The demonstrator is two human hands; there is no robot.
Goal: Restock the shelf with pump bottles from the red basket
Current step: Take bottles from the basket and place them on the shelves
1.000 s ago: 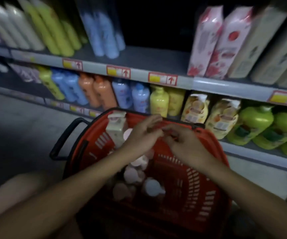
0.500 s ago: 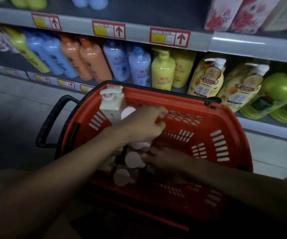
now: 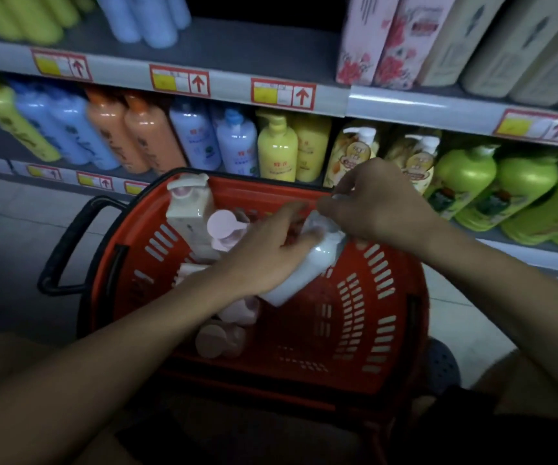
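Note:
A red basket (image 3: 385,297) with a black handle stands on the floor in front of the shelf. Several pale pink-capped pump bottles (image 3: 227,229) stand or lie along its left side. Above the basket a white pump bottle (image 3: 308,270) is held tilted. My left hand (image 3: 264,253) grips its body. My right hand (image 3: 371,206) pinches its top end, where the pump is hidden under the fingers. A cream square bottle (image 3: 187,209) leans on the basket's far left wall.
The lower shelf (image 3: 519,250) carries rows of yellow, blue, orange and green bottles. An upper shelf (image 3: 422,109) with red price tags holds boxes and tall bottles. Grey floor lies to the left. My knees flank the basket.
My right hand came up out of the basket with a white bottle. Both hands now hold it over the basket. The view shifted slightly upward.

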